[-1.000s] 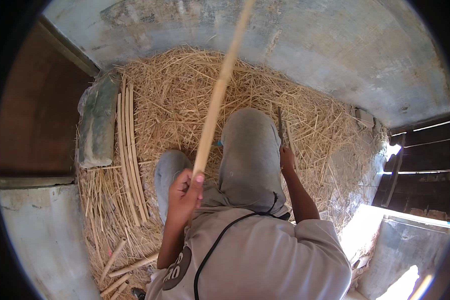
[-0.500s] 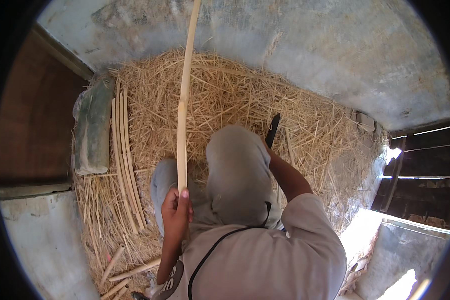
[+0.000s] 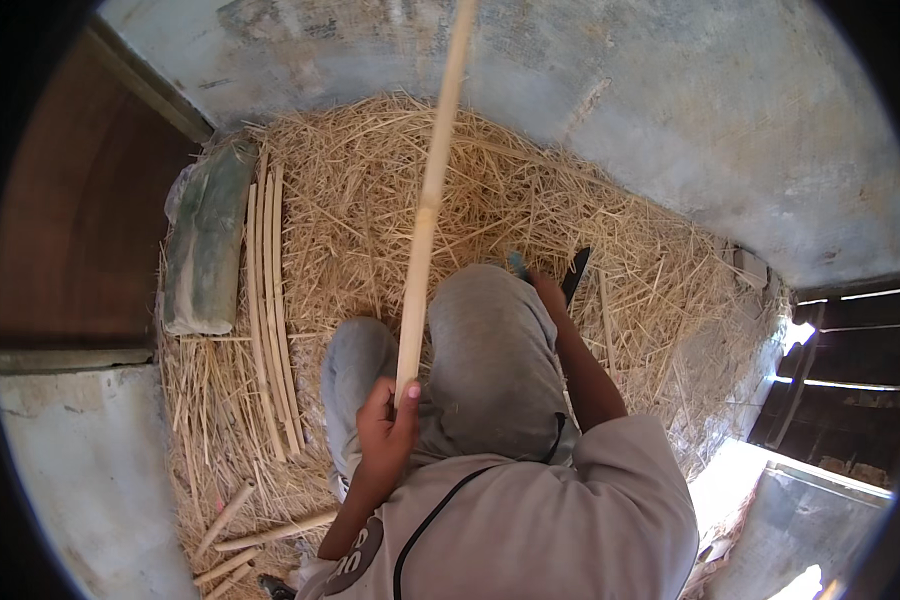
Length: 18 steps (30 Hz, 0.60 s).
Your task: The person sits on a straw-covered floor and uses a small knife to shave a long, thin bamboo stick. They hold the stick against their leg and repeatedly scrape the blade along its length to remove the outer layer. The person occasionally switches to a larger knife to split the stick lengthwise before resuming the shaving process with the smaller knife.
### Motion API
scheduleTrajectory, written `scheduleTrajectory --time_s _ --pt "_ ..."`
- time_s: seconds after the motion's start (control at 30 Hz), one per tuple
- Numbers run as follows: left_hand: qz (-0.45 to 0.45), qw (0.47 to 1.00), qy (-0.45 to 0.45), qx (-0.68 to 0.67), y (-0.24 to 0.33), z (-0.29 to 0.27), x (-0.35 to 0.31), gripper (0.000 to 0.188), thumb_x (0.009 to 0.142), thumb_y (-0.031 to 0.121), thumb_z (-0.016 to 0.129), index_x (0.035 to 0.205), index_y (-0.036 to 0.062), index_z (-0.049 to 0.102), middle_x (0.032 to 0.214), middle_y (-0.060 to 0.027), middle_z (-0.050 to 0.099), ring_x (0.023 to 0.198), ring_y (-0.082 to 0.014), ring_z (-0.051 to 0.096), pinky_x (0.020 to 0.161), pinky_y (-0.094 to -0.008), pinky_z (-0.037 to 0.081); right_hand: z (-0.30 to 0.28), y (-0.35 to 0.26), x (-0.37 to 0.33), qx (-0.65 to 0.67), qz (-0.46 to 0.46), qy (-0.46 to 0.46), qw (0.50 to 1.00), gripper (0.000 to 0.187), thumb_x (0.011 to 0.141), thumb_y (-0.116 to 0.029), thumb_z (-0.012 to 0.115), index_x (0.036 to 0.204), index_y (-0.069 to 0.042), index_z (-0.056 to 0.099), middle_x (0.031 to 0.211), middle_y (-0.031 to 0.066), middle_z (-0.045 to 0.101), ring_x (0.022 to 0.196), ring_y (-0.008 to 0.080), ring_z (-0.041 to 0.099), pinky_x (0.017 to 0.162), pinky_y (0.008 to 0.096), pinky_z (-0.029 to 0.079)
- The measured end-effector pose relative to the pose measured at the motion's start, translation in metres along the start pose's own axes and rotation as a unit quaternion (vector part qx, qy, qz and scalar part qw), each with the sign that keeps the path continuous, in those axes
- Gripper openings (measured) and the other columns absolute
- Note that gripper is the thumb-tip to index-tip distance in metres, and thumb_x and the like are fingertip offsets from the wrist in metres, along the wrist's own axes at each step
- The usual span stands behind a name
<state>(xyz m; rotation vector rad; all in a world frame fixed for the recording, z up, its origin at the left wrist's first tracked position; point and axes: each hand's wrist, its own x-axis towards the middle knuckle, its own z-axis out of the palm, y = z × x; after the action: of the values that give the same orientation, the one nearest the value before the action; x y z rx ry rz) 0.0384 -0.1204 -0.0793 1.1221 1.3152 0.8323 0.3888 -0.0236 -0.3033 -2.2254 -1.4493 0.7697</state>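
Swinging right, the pole is extending forward, my left hand gripping its near end; right hand: can't tell.

Stick: pale, slender, jointed midway; gripped at its near end, left of the knee, and slanted up beyond it; far end cut off by the view.
Blade: dark, narrow; seen right of the knee, lower part hidden.
Blue piece: small; partly hidden just beyond the knee.
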Motion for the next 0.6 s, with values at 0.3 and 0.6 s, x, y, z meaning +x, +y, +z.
scheduleTrajectory --time_s 0.3,0.6 --pt "0.105 0.982 -0.086 0.13 0.018 0.034 -0.018 0.029 0.102 0.026 0.074 0.092 0.0025 0.06 0.067 -0.0077 0.058 0.062 -0.0078 0.05 0.056 -0.0283 0.044 -0.138 -0.047 -0.113 0.394 -0.003 0.205 0.896 0.031 0.105 -0.028 0.068 0.126 -0.006 0.06 0.063 0.0016 0.056 0.05 0.0093 0.056 0.048 0.0266 0.048" --pt "0.14 0.974 -0.114 0.137 0.012 0.06 -0.013 0.031 0.104 0.03 0.07 0.097 0.0017 0.06 0.068 -0.0121 0.061 0.06 -0.0146 0.057 0.056 -0.0334 0.046 -0.161 -0.121 -0.219 0.105 -0.152 0.103 0.977 0.034 0.109 -0.039 0.054 0.117 -0.006 0.058 0.07 0.0178 0.06 0.067 0.0375 0.067 0.062 0.0483 0.049"
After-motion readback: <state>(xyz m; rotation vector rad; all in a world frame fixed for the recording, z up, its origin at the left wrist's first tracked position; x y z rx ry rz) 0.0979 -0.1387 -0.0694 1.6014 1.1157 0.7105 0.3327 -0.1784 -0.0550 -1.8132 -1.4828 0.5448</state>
